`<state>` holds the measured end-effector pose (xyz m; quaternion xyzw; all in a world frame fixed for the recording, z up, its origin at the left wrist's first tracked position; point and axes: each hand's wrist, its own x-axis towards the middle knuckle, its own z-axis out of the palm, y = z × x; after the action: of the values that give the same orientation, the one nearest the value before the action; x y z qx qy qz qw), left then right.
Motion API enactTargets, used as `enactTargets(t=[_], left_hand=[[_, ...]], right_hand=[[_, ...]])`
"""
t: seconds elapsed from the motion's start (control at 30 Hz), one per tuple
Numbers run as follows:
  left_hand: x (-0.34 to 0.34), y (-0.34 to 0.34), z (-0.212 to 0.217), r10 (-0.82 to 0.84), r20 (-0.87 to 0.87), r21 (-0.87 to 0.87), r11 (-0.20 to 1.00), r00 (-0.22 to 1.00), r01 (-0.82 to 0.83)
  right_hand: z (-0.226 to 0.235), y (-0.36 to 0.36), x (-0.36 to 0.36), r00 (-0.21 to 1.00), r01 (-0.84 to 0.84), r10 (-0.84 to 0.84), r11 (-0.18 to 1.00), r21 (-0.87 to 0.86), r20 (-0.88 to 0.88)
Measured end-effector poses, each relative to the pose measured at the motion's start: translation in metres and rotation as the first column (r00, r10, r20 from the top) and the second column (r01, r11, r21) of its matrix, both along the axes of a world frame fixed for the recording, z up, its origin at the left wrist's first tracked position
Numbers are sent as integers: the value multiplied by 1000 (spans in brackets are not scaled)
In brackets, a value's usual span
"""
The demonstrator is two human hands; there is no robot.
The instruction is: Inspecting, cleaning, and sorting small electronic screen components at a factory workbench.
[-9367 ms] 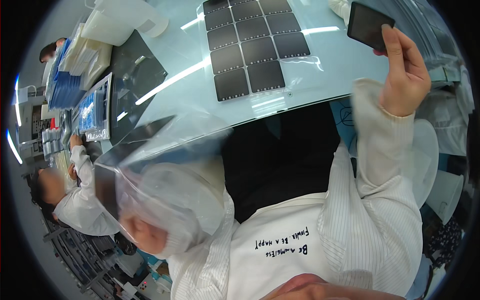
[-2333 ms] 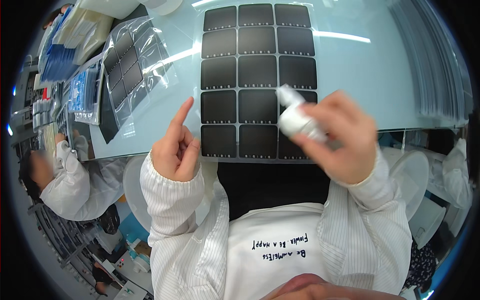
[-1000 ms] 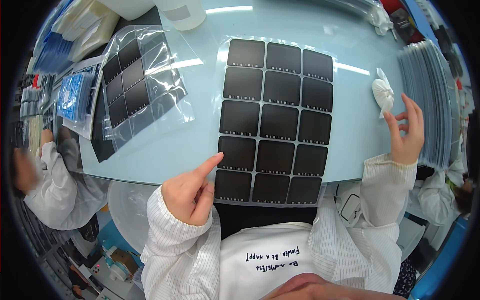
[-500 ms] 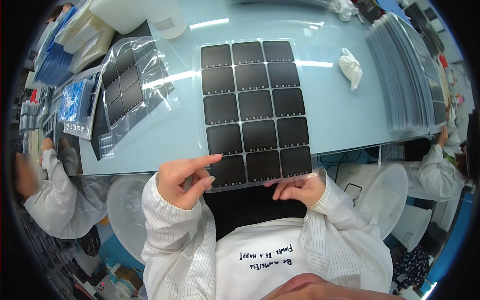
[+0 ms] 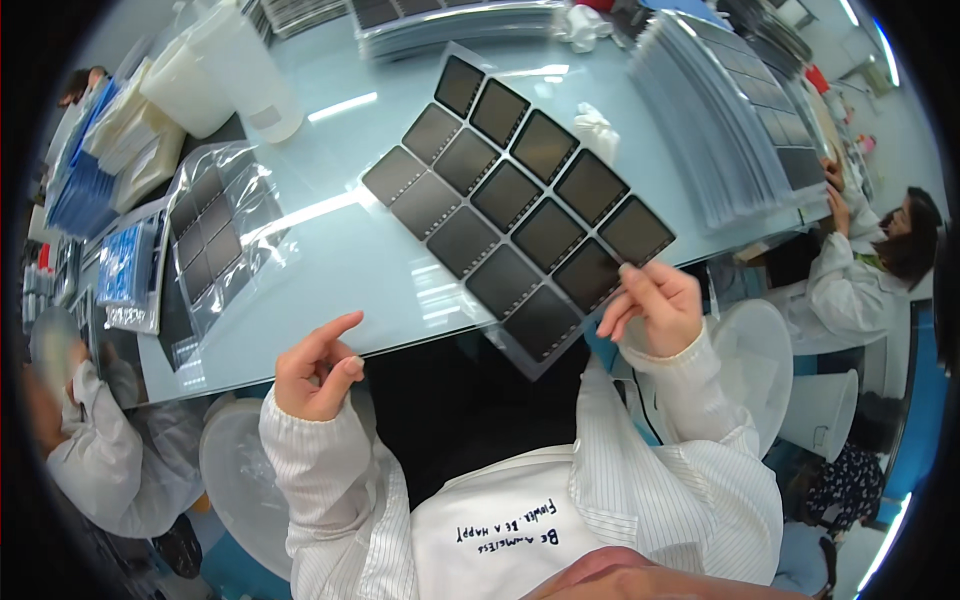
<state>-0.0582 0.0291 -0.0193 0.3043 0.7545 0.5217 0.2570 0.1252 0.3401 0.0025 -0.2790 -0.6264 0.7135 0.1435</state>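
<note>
A clear-edged sheet of dark square panels [image 5: 507,193] is held up at a tilt over the near table edge. My right hand [image 5: 655,305] pinches its near right edge between thumb and fingers. My left hand [image 5: 318,368] is off the sheet, by the table's front edge, with index finger and thumb apart and nothing between them. The sheet's far end points up and left, and its lowest corner hangs past the table edge. Behind its far right side, partly hidden, lies a crumpled white wad [image 5: 598,132].
At left are similar dark panels in clear plastic film [image 5: 205,235], a blue packet [image 5: 127,265] and a white jug [image 5: 245,75]. A tall stack of sheets [image 5: 705,140] stands at right, another stack [image 5: 460,30] at the back. White bins [image 5: 745,370] flank me; people sit on both sides.
My left hand has let go of the sheet and moved left. My right hand has raised the sheet and turned it from lying straight to slanting. My view has shifted too.
</note>
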Motion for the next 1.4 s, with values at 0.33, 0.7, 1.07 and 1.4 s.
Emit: enactTargets(t=[0.33, 0.7, 1.07, 1.4], left_hand=[[-6, 24, 3, -23, -65, 64, 998, 998, 28], [-7, 52, -8, 149, -35, 87, 985, 988, -146], [-5, 53, -12, 181, -166, 77, 982, 969, -170], [-2, 54, -4, 188, -190, 117, 979, 964, -168]], right_hand=[[114, 127, 49, 895, 435, -323, 782, 447, -307], [87, 300, 92, 898, 440, -426, 882, 169, -112], [109, 205, 38, 713, 510, -660, 259, 820, -235], [46, 65, -195, 955, 62, 297, -212, 975, 4]])
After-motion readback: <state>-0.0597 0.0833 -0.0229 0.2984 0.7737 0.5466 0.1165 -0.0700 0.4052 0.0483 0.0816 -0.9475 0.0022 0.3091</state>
